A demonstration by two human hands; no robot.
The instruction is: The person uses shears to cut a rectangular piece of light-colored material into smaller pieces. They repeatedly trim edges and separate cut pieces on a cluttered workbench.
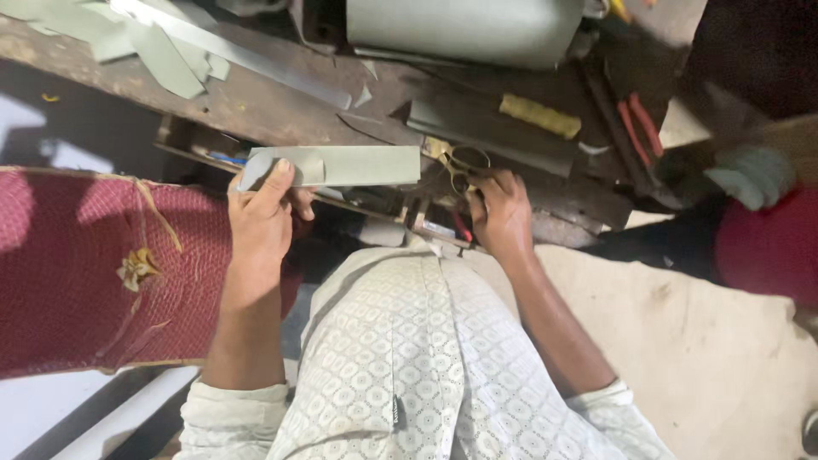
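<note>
My left hand point(260, 217) grips a long grey-green strip of sheet material point(341, 165) by its left end, thumb on top, and holds it level above the bench edge. My right hand point(503, 213) rests at the strip's right end, fingers curled around the handles of brass-coloured scissors point(460, 163) that lie on the dark workbench point(273, 102). The scissor blades are hidden from me. My patterned white shirt fills the lower middle of the view.
Grey offcuts point(162, 51) lie at the bench's far left. A large grey roll point(460, 30) stands at the back, with a yellow block point(538, 115) and red-handled tool point(639, 128) to the right. A maroon cushion point(102, 264) is at my left, a gloved hand point(754, 175) at the right.
</note>
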